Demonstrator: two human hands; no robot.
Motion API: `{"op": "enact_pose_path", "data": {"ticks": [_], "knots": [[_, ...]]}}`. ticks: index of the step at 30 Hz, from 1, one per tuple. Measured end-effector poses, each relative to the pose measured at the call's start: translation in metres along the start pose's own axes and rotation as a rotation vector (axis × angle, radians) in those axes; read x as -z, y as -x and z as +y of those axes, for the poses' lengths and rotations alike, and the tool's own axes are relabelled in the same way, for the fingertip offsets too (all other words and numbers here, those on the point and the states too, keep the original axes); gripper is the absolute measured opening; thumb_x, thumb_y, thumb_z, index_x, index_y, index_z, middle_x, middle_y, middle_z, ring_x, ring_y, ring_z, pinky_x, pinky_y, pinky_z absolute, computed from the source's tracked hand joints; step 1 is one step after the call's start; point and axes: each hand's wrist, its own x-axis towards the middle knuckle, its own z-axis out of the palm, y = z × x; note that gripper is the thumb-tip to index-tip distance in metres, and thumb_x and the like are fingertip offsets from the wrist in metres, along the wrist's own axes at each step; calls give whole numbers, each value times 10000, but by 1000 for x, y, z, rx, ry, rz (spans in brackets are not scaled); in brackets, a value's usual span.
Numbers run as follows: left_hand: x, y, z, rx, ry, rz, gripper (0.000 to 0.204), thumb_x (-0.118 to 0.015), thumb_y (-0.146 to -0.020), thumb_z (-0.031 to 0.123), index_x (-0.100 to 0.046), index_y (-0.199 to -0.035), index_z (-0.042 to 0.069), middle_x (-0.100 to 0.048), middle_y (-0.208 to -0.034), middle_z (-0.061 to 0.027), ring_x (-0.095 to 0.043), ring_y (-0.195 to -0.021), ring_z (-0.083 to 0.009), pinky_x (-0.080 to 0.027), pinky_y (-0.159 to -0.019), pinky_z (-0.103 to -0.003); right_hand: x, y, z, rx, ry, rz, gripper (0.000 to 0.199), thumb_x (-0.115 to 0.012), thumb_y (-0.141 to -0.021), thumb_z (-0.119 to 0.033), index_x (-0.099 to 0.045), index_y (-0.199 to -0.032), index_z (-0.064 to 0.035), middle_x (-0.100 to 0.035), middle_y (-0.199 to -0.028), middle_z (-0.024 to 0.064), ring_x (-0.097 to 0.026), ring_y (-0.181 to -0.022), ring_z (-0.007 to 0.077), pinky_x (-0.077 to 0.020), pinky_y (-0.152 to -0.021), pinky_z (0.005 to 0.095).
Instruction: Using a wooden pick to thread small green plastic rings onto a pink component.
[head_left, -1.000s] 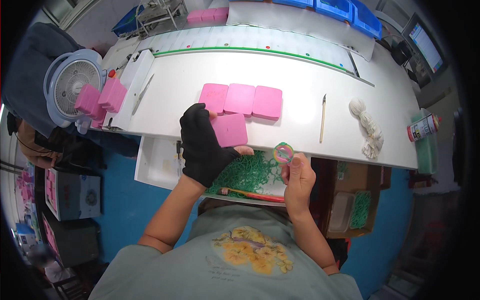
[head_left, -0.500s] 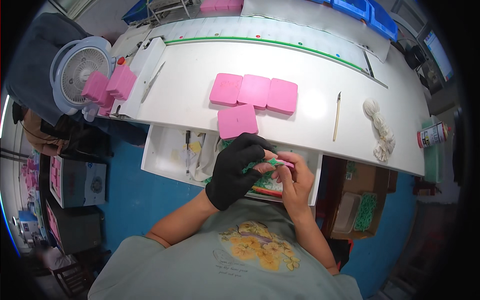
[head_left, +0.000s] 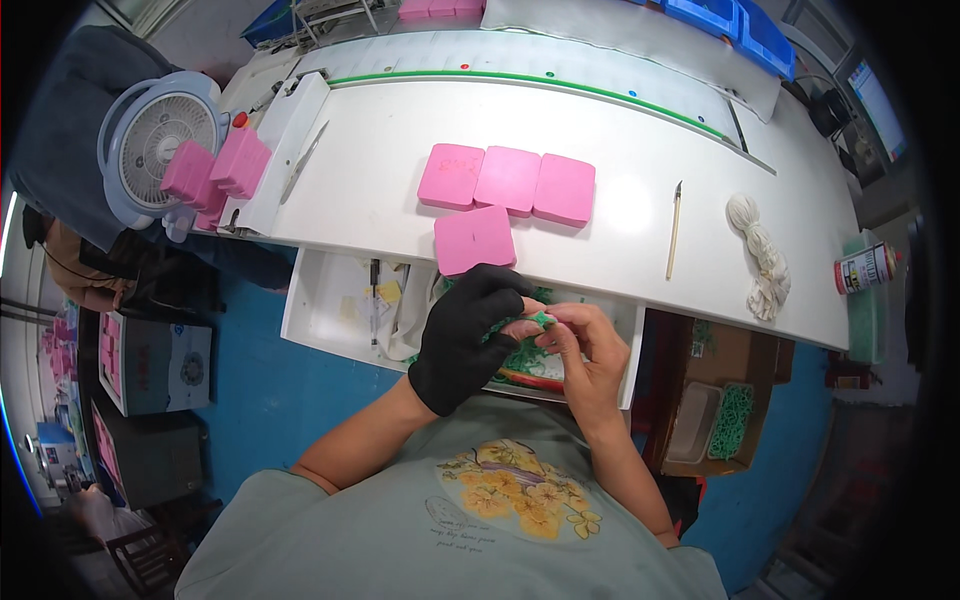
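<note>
Above the open white drawer (head_left: 315, 310), my left hand (head_left: 465, 340) wears a black glove with bare thumb and fingertips showing. It pinches a small green star-like piece (head_left: 544, 320). My bare right hand (head_left: 592, 350) closes its thumb and fingers at the same piece, from the right. Fingers hide most of it. Many similar green pieces (head_left: 520, 360) lie in the drawer under my hands, beside a red-and-yellow strip (head_left: 532, 381). Just beyond my left hand, a pink block (head_left: 475, 240) sits on the white table; three more pink blocks (head_left: 506, 182) stand in a row behind it.
On the table's right lie a thin brush (head_left: 675, 230) and a hank of white cord (head_left: 757, 258). At the left are a fan (head_left: 168, 140) and stacked pink blocks (head_left: 240, 163). A conveyor belt (head_left: 500, 55) crosses the back. A cardboard box (head_left: 690, 460) stands low at right.
A pink bit that showed at my right fingertips is now hidden. My hands stay almost in place, with fingers shifting slightly on the green piece. Coloured dots on the belt have moved left.
</note>
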Motion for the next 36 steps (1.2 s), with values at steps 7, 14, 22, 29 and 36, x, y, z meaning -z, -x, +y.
{"op": "enact_pose_path", "data": {"ticks": [7, 14, 22, 29, 36], "knots": [[0, 2, 0, 9, -62, -9, 176, -745, -808, 73, -714, -978, 40, -614, -961, -89, -628, -852, -216, -502, -728, -328, 1, 2, -1, -16, 54, -16, 79, -621, -908, 20, -634, -986, 25, -655, -865, 101, -685, -704, 149, -534, -589, 252], [-2, 4, -4, 19, -52, -4, 197, -742, -799, 134, -699, -969, 44, -598, -945, -89, -609, -864, -256, -495, -744, -359, 2, 4, -5, -35, 76, -27, 77, -622, -906, 28, -639, -980, 18, -649, -841, 96, -671, -680, 141, -520, -572, 249], [0, 5, -5, 35, -64, -11, 155, -742, -811, 78, -710, -955, 31, -629, -966, -95, -632, -869, -222, -506, -739, -332, 4, 3, -5, -20, 114, -44, 73, -639, -898, 22, -648, -970, 17, -649, -830, 93, -659, -666, 137, -509, -566, 250], [1, 6, -6, 121, 17, -43, 119, -723, -822, 59, -714, -938, 36, -630, -968, -83, -622, -869, -202, -496, -763, -324, 6, 5, -4, -69, 63, -48, 82, -646, -896, 17, -662, -976, 14, -649, -815, 82, -648, -661, 122, -495, -562, 236], [1, 9, -7, 265, 340, -97, 159, -700, -867, 73, -673, -1014, 18, -626, -961, -61, -600, -900, -142, -480, -812, -293, 11, -1, -21, -126, -10, -83, 75, -660, -889, 5, -679, -960, 16, -649, -805, 74, -626, -648, 114, -482, -570, 240]]}}
